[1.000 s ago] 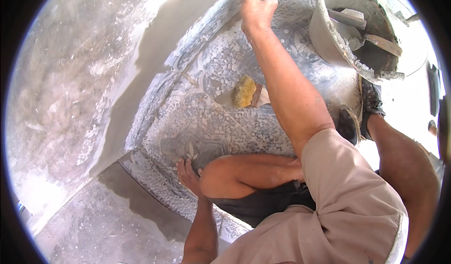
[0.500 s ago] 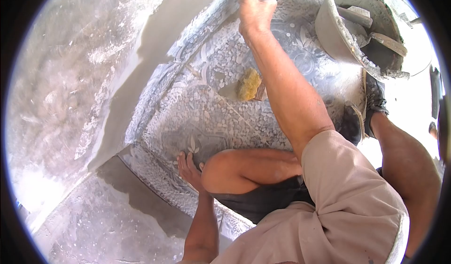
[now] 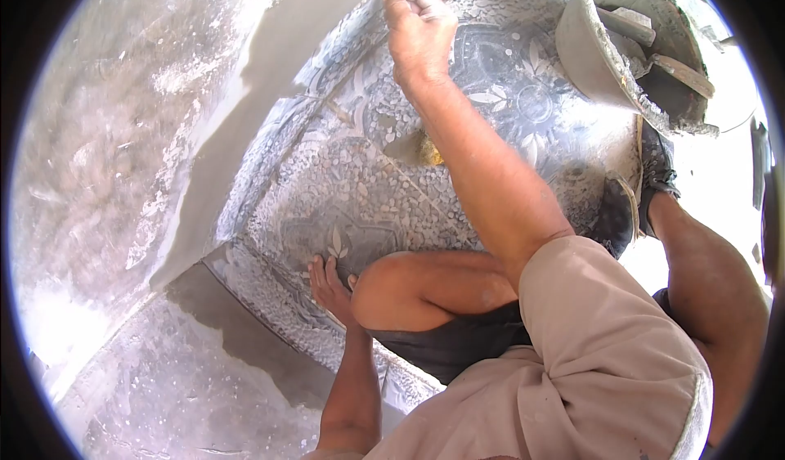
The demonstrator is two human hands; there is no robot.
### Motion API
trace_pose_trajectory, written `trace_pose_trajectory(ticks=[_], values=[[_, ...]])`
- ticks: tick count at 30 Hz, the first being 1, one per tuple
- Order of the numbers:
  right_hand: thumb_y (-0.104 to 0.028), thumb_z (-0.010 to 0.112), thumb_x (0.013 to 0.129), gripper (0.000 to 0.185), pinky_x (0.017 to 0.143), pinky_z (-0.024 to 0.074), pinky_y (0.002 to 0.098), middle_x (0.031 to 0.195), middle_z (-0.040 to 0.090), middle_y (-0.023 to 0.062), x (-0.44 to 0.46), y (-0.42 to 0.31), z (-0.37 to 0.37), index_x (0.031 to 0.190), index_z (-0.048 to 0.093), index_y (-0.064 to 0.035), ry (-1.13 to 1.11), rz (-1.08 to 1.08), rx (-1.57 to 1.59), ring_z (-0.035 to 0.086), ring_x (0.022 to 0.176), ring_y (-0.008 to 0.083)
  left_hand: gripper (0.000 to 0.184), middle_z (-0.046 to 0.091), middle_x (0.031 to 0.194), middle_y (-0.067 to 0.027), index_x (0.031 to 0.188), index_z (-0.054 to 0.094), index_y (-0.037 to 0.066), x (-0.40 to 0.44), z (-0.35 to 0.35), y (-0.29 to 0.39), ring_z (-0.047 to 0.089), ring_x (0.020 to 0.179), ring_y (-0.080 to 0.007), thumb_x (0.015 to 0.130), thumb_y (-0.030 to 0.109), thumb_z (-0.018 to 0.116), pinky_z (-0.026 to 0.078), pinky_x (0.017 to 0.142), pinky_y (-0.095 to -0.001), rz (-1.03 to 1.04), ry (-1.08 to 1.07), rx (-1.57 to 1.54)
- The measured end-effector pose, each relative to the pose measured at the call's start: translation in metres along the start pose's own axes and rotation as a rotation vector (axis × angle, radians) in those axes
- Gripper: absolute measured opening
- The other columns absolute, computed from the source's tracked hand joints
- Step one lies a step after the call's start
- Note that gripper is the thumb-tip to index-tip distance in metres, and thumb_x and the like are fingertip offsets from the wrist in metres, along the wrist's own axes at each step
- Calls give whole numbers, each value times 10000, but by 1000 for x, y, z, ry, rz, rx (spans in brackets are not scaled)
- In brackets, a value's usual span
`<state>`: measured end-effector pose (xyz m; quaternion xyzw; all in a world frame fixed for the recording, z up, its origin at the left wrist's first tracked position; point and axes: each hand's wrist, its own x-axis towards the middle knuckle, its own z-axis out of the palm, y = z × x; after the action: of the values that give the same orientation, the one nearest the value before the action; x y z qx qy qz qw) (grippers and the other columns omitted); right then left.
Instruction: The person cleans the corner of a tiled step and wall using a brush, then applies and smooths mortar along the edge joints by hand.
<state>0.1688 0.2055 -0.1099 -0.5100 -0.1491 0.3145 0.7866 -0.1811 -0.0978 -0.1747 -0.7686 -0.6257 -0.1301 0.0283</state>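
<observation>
My right hand is closed in a pinch near the base of the wall, at the strip of smooth wet grey mortar. Whatever its fingertips hold, if anything, is too small to make out. Flat on the patterned floor tiles rests my left hand, fingers spread, beside my bent knee. A yellow, sponge-like piece lies on the tiles, mostly covered by my right forearm.
A mortar-crusted tub stands at the upper right with wooden-looking tools in it. My dark shoe is below it. Another damp mortar patch lines the wall base at lower left.
My right hand has moved left and slightly down along the wall base, still pinched. Its forearm now hides more of the yellow piece. My left hand stays in place.
</observation>
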Motion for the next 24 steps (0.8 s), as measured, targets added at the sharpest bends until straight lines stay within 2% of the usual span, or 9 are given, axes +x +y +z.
trace_pose_trajectory(ticks=[2, 7, 9, 10, 13, 14, 18, 21, 24], values=[[-49, 721, 939, 64, 669, 488, 264, 767, 657, -9, -11, 1, 7, 954, 750, 6, 8, -35, -7, 569, 720, 74, 543, 536, 1510, -168, 1398, 585, 76, -1, 0, 0, 455, 1433, -411, 1104, 491, 396, 344, 1169, -570, -7, -9, 3], [-52, 706, 938, 77, 661, 470, 261, 763, 663, -13, -31, -7, 6, 940, 761, 2, -92, 30, -53, 546, 707, 69, 524, 533, 1512, -165, 1396, 586, 76, 0, 2, -2, 455, 1436, -403, 1107, 475, 406, 343, 1171, -569, 20, 20, 1], [-50, 696, 945, 83, 648, 461, 262, 770, 662, -16, -14, -13, -1, 938, 763, -1, 56, -32, -142, 548, 703, 61, 524, 533, 1511, -163, 1398, 584, 76, 0, 2, -1, 456, 1436, -401, 1109, 474, 404, 345, 1171, -569, 23, 24, -3], [-58, 701, 951, 120, 641, 464, 237, 829, 703, 1, -1, -9, -3, 1032, 765, 1, 45, -38, -55, 570, 709, 54, 524, 533, 1510, -160, 1400, 582, 75, 0, 1, -1, 456, 1436, -399, 1110, 473, 403, 346, 1170, -569, 26, 27, -8], [-112, 663, 972, 163, 613, 435, 256, 785, 636, -28, 15, -6, -5, 1060, 742, 0, 23, -64, -27, 532, 684, 68, 523, 532, 1509, -156, 1405, 576, 76, 0, 3, -2, 457, 1436, -398, 1112, 472, 400, 348, 1165, -566, 29, 36, -8], [-121, 660, 978, 170, 612, 435, 257, 785, 635, -29, 14, -7, -5, 1075, 741, -7, 8, 13, 12, 527, 677, 67, 523, 532, 1509, -156, 1405, 576, 76, 0, 3, -2, 457, 1436, -398, 1112, 472, 400, 348, 1165, -566, 27, 38, -7], [-129, 670, 976, 172, 602, 437, 256, 789, 640, -24, 4, 0, -2, 1078, 740, -9, -32, 39, -70, 539, 679, 59, 523, 530, 1512, -156, 1411, 572, 80, 0, 0, 0, 457, 1435, -399, 1112, 475, 404, 349, 1159, -561, 5, 6, 8], [-116, 649, 986, 132, 576, 443, 289, 799, 652, -1, -13, 6, 6, 1047, 732, -33, -40, 62, -125, 550, 642, 100, 531, 531, 1512, -154, 1413, 571, 83, 1, 0, 1, 457, 1434, -403, 1110, 487, 406, 350, 1157, -559, 5, 12, -12], [-75, 716, 949, 145, 627, 446, 231, 828, 691, -4, -29, 6, 12, 1057, 749, 17, -36, 41, 47, 552, 700, 47, 539, 534, 1510, -153, 1414, 572, 85, 1, 0, 1, 460, 1430, -408, 1107, 498, 412, 353, 1155, -558, 1, 22, -18]])
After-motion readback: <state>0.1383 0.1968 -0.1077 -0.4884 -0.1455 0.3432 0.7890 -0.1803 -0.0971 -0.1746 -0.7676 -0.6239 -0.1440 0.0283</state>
